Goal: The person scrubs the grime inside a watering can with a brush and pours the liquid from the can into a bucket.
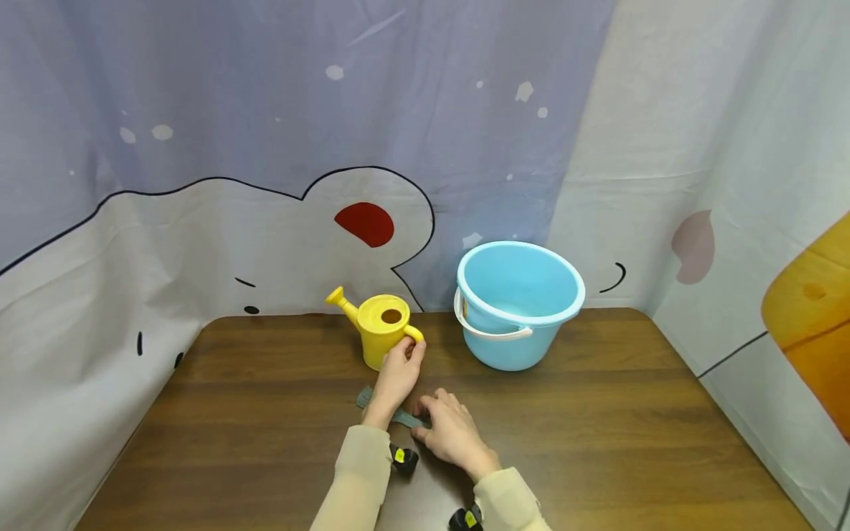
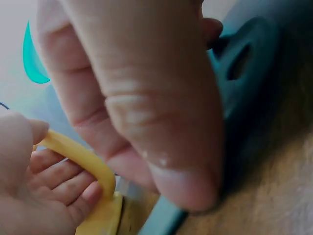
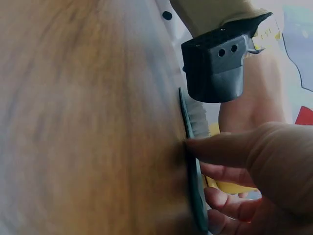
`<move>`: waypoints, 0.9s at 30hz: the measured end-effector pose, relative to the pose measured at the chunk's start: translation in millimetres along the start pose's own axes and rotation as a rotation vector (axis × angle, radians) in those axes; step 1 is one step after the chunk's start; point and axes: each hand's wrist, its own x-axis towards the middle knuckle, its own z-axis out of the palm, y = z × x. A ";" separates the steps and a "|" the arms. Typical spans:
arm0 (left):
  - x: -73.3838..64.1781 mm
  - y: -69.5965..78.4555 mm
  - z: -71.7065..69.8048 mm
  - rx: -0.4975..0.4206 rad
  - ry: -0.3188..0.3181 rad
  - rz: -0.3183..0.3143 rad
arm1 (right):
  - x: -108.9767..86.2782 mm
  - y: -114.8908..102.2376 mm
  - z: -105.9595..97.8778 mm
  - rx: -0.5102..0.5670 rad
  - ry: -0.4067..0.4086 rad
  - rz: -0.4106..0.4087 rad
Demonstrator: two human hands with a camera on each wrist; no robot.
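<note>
A yellow watering can (image 1: pixel 377 341) stands upright toward the back of the wooden table, its spout pointing left. My left hand (image 1: pixel 398 375) holds the can's handle (image 2: pixel 78 155) between thumb and fingers. Below that wrist lies a grey-green brush (image 1: pixel 406 419), partly covered by the left forearm in the head view. My right hand (image 1: pixel 453 429) pinches the brush near its handle end, thumb on one side and fingers on the other. In the right wrist view the bristles (image 3: pixel 198 117) show beyond the thumb, and the brush is close against the tabletop.
A light blue bucket (image 1: pixel 511 343) with a white handle (image 1: pixel 494 335) stands right of the watering can, near the back edge. Behind the table (image 1: pixel 598 428) hangs a printed curtain (image 1: pixel 279 243), which continues along both sides.
</note>
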 end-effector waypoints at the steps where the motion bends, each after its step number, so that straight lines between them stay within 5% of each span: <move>1: -0.8 0.1 0.3 0.011 0.020 0.012 | -0.2 0.1 -0.6 0.002 -0.001 0.010; 16: -6.4 -7.5 -6.1 -0.139 0.110 0.008 | -2.0 2.9 -8.6 -0.012 -0.010 0.073; 27: -8.7 -8.0 -34.4 -0.151 0.001 -0.079 | 1.1 20.1 -25.6 0.204 -0.072 0.013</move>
